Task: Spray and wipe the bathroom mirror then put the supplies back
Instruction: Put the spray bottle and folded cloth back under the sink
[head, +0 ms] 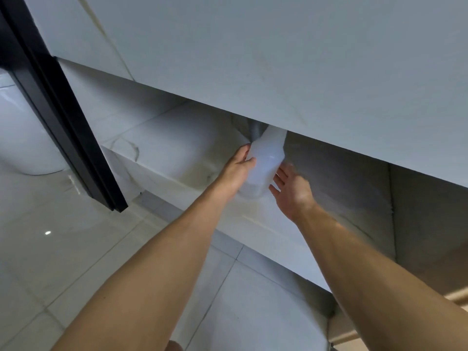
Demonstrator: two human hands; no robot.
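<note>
A translucent white spray bottle (266, 160) stands on the lower marble shelf (177, 153) under the vanity counter, its top hidden behind the counter's front edge. My left hand (238, 168) grips the bottle's left side, thumb across its front. To the right of the bottle's base is my right hand (291, 191), fingers spread, empty, close to the bottle. A grey cloth (255, 130) shows just behind the bottle under the counter. The mirror is out of view.
The pale vanity counter front (278, 59) overhangs the shelf and fills the upper frame. A black door frame (63, 117) slants down at the left, with a white toilet (22, 133) behind it. Glossy floor tiles (76, 249) lie below.
</note>
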